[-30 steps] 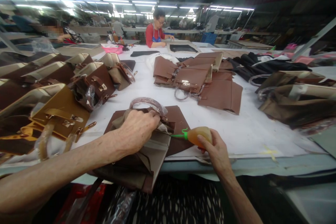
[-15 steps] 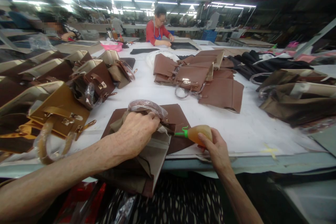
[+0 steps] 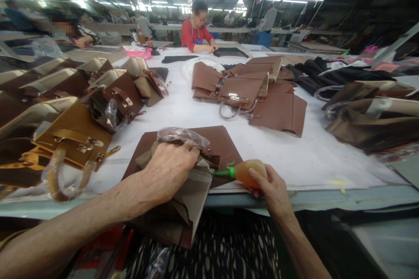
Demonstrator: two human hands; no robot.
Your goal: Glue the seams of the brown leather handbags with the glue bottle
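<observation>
One view, head: left hand (image 3: 173, 165) clenched on the top of a brown bag (image 3: 194, 196), beside its plastic-wrapped handle (image 3: 183, 136). Right hand (image 3: 270, 183) wrapped round a bottle (image 3: 245, 173), green nozzle (image 3: 225, 173) at the bag's side, contact unclear. Bag at front of bench (image 3: 278, 152), lower end overhanging. Probably light, floppy-sided, stiffer at panels; best held by top edge. Bottle likely squeezable; best gripped round belly.

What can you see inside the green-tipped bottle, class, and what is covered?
Inside the bottle, an amber fill shows low down, with a paler zone above. The right hand covers part of it, so the contents there cannot be seen.
</observation>
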